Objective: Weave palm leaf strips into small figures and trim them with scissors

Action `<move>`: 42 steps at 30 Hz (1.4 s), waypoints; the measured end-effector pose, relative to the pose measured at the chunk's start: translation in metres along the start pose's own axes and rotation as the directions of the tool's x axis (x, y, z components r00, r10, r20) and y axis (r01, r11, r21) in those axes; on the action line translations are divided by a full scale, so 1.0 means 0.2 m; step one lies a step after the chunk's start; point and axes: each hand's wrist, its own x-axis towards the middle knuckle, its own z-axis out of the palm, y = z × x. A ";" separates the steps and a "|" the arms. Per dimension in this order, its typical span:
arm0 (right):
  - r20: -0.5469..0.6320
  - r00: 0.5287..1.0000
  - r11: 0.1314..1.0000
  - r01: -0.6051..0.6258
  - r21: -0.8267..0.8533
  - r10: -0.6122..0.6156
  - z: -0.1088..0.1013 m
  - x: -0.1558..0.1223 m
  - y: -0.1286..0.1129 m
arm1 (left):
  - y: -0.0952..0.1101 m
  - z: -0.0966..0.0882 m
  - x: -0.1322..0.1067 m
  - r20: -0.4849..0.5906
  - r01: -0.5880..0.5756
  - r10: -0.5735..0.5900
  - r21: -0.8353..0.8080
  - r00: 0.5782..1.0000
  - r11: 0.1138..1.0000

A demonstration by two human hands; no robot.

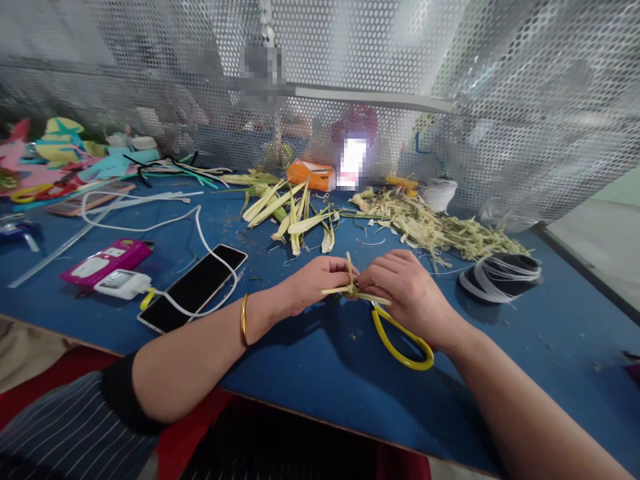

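Observation:
A small piece of crossed pale corn husk strips (352, 291) is held between both hands above the blue table (310, 373). Its thin ends stick out up, left and right from a knot-like middle. My left hand (306, 285) is closed, thumb and fingers pinching the far side of the piece. From the other side, my right hand (407, 288) grips it with curled fingers, its fingertips partly hidden. Below my right hand lie scissors with yellow handles (417, 365), their blades mostly covered. Loose corn husks (295, 217) lie beyond my hands.
Shredded husk bits (430, 223) are heaped at the back right, near a black spool of white string (500, 275). On the left lie a black-screened phone (200, 283), a white cable (200, 230) and a magenta box (107, 263). A perforated screen (370, 60) closes the back, behind an orange packet (313, 175).

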 end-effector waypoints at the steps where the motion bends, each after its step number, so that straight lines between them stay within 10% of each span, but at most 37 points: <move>1: -0.008 1.000 1.000 -0.007 -0.011 0.007 0.00 0.00 0.00 | 0.01 0.00 0.00 0.001 -0.021 0.021 -0.015 1.000 1.000; 25: -0.200 0.970 0.920 0.051 -0.388 -0.138 0.06 -0.03 -0.01 | -0.01 -0.03 0.01 0.135 0.196 -0.164 -0.280 0.977 0.940; 42: -0.355 0.935 0.954 -0.114 -0.277 0.009 0.08 -0.03 0.00 | -0.01 -0.01 0.01 -0.030 0.033 -0.046 -0.344 0.999 0.938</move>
